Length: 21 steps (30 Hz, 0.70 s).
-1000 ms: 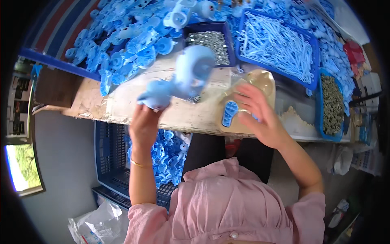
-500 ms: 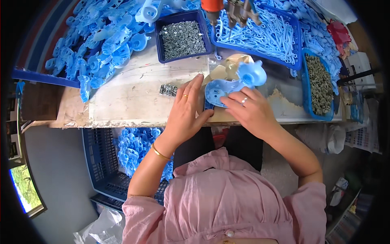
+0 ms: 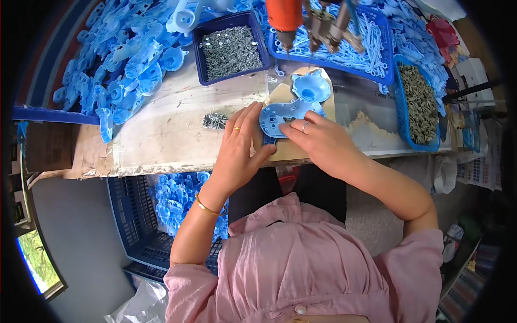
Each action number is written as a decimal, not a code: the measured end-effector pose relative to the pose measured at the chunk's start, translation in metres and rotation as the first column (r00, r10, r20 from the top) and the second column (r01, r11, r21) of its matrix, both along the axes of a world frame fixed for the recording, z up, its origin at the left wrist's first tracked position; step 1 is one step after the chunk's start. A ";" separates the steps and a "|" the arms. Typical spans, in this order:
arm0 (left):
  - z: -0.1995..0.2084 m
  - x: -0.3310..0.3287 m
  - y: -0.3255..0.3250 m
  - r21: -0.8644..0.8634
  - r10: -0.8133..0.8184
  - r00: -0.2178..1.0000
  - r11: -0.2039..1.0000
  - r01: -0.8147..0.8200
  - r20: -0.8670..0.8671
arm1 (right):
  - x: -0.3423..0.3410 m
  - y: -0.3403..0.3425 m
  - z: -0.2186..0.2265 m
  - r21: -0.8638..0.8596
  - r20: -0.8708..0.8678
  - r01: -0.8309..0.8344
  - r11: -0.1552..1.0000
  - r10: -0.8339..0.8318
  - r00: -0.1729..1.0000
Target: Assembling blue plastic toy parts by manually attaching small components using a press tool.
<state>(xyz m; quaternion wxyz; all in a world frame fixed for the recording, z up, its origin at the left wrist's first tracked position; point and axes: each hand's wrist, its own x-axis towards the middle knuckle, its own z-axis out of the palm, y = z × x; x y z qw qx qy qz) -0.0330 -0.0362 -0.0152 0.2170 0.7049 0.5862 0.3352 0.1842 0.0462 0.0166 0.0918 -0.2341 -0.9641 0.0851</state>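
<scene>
A light-blue plastic shell (image 3: 274,114), wide at its near end and cup-shaped at its far end, lies on a tan board (image 3: 326,103) at the table's front. Along the shell's left side rests my left hand (image 3: 237,141), fingers stretched out and thumb apart, holding nothing. My right hand (image 3: 322,139) grips the shell's near right part, thumb and fingertips over its hollow inside. Whether a small piece is also under those fingertips is hidden. A small dark-blue piece (image 3: 269,140) shows below the shell's near edge, between my hands.
An orange-bodied tool (image 3: 284,16) and metal fittings (image 3: 326,27) hang beyond the shell. Behind stand a bin of small metal parts (image 3: 200,49) and a bin of blue rods (image 3: 389,40). Blue shells (image 3: 142,59) heap up left. A bin of small springlike pieces (image 3: 403,116) stands right.
The shell, tilted over the board before, now lies flatter on it, its cup end swung left and away. My right hand has moved slightly left with it. My left hand stays beside it.
</scene>
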 end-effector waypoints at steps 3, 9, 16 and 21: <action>0.002 0.000 0.001 -0.019 0.002 1.000 1.000 -0.002 -0.003 | -0.002 0.001 0.001 -0.005 0.041 0.003 1.000 -0.002 0.999; 0.012 0.007 0.004 0.010 -0.005 0.995 1.000 0.006 -0.100 | 0.005 0.010 -0.008 -0.076 0.054 -0.009 0.997 0.014 0.998; 0.016 0.022 0.015 0.073 -0.049 0.975 0.995 0.066 -0.218 | 0.024 0.081 0.004 -0.333 -0.311 0.090 0.939 -0.200 0.929; 0.021 0.024 0.015 0.055 -0.052 0.975 0.996 0.065 -0.217 | 0.086 0.168 0.001 0.068 -0.274 0.605 0.793 -0.569 0.776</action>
